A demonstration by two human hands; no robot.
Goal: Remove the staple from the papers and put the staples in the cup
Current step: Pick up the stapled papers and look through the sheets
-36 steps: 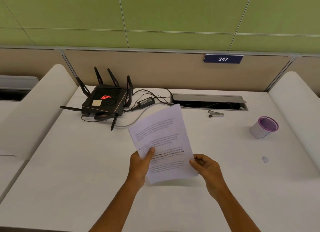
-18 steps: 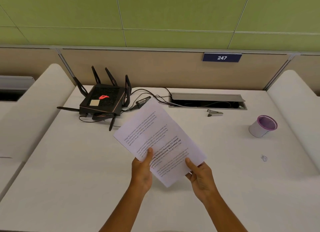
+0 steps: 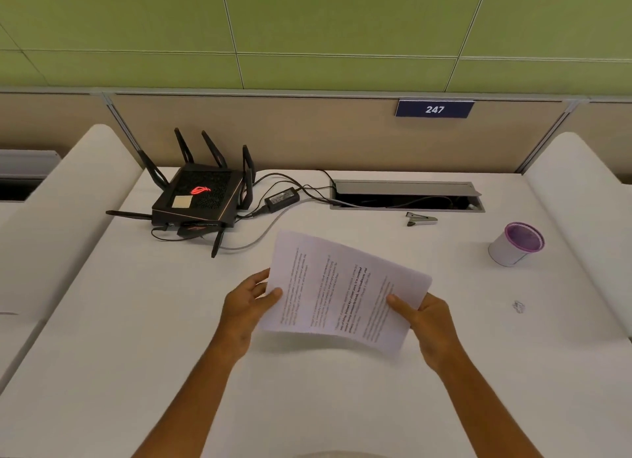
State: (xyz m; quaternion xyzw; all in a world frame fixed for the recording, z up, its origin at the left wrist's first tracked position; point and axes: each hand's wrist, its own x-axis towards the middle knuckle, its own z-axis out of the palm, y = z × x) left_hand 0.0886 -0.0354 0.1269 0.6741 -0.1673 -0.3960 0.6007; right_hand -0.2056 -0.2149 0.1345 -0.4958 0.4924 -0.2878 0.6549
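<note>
Your fingers gripped the papers [image 3: 345,291] at both short ends, left hand [image 3: 248,307] and right hand [image 3: 429,324] holding them sideways above the desk [image 3: 136,355]. Farther right lay a small staple [image 3: 519,306], then the cup [image 3: 515,244], and beyond them the staple remover [image 3: 421,219].

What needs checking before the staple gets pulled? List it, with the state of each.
1. Papers held by both left hand and right hand: ok.
2. Staple located on the papers: cannot tell.
3. Staple remover in hand: not ok, it lies on the desk by the cable slot.
4. Cup open and reachable on the right: ok.
5. Small metal bit on the desk is outside the cup: not ok.
</note>
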